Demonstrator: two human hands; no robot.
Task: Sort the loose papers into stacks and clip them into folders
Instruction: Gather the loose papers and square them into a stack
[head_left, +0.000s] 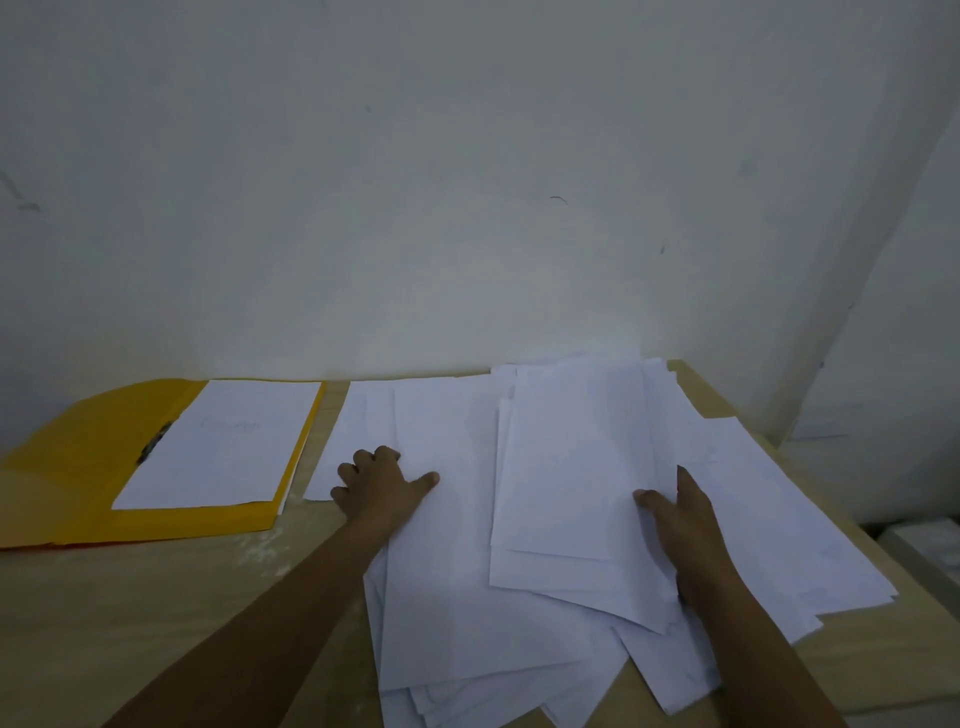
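Observation:
A messy spread of loose white papers (467, 582) covers the middle and right of the wooden table (156, 613). My left hand (379, 486) presses flat on the left part of the spread, fingers apart. My right hand (680, 512) lies among the sheets on the right, thumb on top of a small skewed stack (571, 467) and fingers at its right edge; whether it pinches the sheets is unclear. At the left lies an open yellow folder (62, 493) with a neat stack of sheets (223, 441) held under a dark clip (153, 441).
A grey-white wall (467, 182) rises right behind the table's far edge. The table's right edge runs diagonally past the papers, with a pale surface (909, 545) beyond it. Bare wood shows at the front left.

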